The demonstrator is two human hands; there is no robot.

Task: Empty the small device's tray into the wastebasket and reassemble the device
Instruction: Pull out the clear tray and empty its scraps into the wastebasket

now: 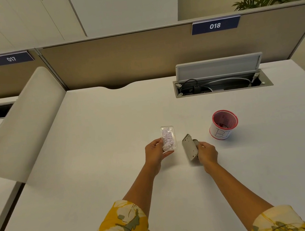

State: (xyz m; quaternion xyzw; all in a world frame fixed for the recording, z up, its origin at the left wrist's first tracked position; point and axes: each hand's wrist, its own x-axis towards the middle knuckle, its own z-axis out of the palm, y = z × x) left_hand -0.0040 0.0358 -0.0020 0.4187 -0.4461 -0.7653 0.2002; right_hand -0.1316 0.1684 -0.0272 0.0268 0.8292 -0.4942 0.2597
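Mostly, the frame is filled by a big white flat desk [95, 160]. A tan wall panel [122, 61] stands along its far edge, across the upper part of the frame. An open grey cable box [222, 83] with wires inside is sunk into the desk at the upper right.

Right of the middle stands a small round paper wastebasket with a red rim [224, 124]. It sits upright on the desk, near the right hand but not touching it.

The right hand [207, 153] is closed around the small grey metal device body [190, 147], which is tilted with its flat underside showing.

The left hand [155, 152], just left of the middle, pinches the clear plastic tray [168, 138] by its edge. Little pale paper dots fill the tray. The tray and the device are apart, side by side.
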